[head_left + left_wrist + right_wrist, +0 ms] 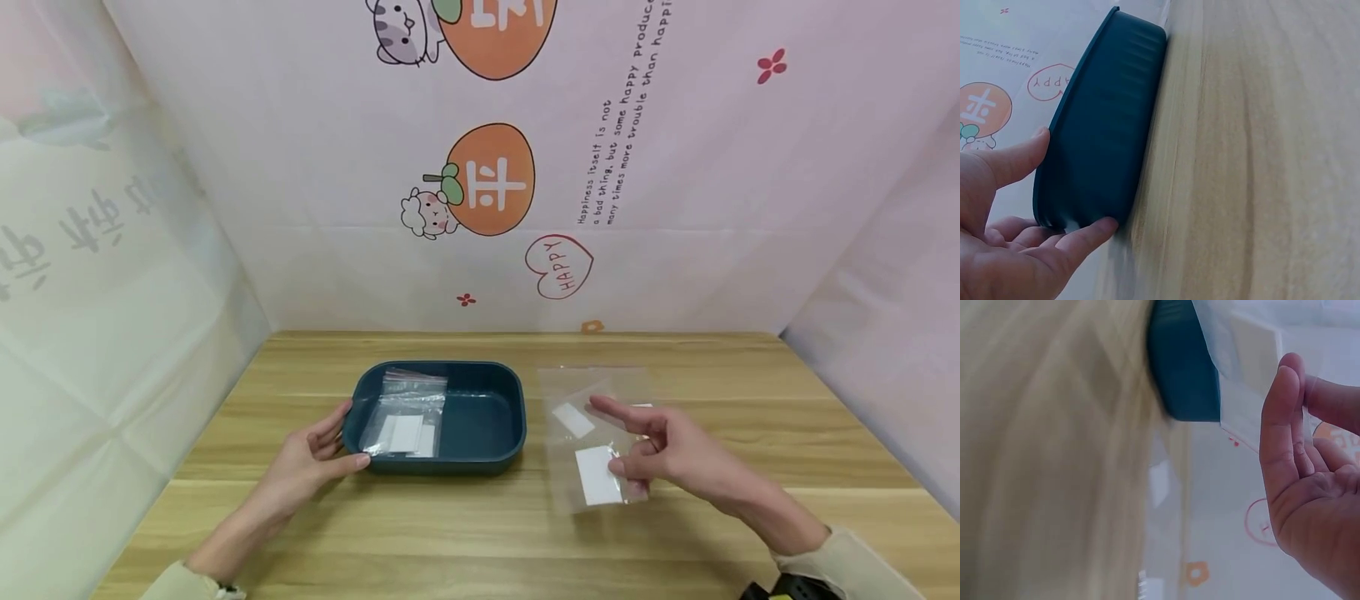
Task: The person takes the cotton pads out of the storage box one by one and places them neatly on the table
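A dark teal bin (480, 425) sits on the table, and my left hand (311, 454) grips its left end. In the left wrist view the thumb (1022, 156) is at the rim and the fingers reach round the end wall. Inside the bin, at its left, lie clear zip bags (412, 400) with white labels or cards. Right of the bin, my right hand (671, 442) pinches a clear plastic bag with a white rectangle (598, 475) in it. The right wrist view shows thumb and fingers (1282, 406) meeting at the bag's edge, with the index finger extended in the head view.
Beneath and behind the held bag, more clear bagging with a small white rectangle (573, 419) lies on the wooden table (450, 533). A printed cloth (337, 275) hangs behind the table, with further cloth at both sides.
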Demonstrator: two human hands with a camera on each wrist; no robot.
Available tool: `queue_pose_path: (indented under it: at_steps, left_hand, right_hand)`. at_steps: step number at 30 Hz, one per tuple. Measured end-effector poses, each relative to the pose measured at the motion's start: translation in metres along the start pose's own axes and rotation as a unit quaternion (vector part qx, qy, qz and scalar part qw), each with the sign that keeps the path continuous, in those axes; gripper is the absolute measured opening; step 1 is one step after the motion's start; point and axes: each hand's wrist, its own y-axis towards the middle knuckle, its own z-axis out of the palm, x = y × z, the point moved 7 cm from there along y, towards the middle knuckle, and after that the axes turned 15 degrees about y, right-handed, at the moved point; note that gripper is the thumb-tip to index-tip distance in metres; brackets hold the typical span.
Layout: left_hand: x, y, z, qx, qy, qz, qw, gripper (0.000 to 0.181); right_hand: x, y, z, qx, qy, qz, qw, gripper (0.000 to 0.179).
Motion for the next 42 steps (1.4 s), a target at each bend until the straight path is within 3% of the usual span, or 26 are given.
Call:
queue_pose_path:
  at_steps: [4, 9, 17, 23, 32, 40, 42]
  left_hand:
    - [-0.001, 0.001, -0.001, -0.001, 0.003, -0.002, 1.0000, 0.098]
    - [-0.002, 0.001, -0.002, 0.001, 0.003, 0.000, 1.0000, 0.097]
    - [0.002, -0.001, -0.001, 0.003, 0.001, -0.010, 0.9999, 0.099]
    - [0.004, -0.002, -0.002, 0.000, -0.001, -0.013, 0.9999, 0.098]
    - [0.001, 0.000, -0.004, 0.001, -0.002, -0.007, 1.0000, 0.097]
    - [0.003, 0.002, -0.001, 0.003, -0.009, -0.004, 0.9999, 0.097]
    - [0.003, 0.002, -0.001, 0.001, -0.011, -0.006, 0.9999, 0.097]
  right_hand:
    - [-0.016, -0.010, 0.000, 0.020, 0.020, -0.002, 0.9996, 0.078]
    - [-0.041, -0.016, 0.000, 0.033, 0.025, 0.028, 0.9987, 0.081]
    - [-0.064, -0.024, -0.004, 0.023, -0.021, 0.033, 0.9990, 0.087]
    - [-0.069, -0.029, -0.005, -0.005, -0.093, 0.017, 0.9955, 0.094]
    - [-0.066, -0.029, -0.005, -0.061, -0.224, -0.006, 0.9727, 0.091]
    - [-0.060, -0.031, -0.006, -0.080, -0.286, -0.010, 0.9550, 0.090]
    - [-0.059, -0.031, -0.006, -0.080, -0.287, -0.012, 0.9547, 0.086]
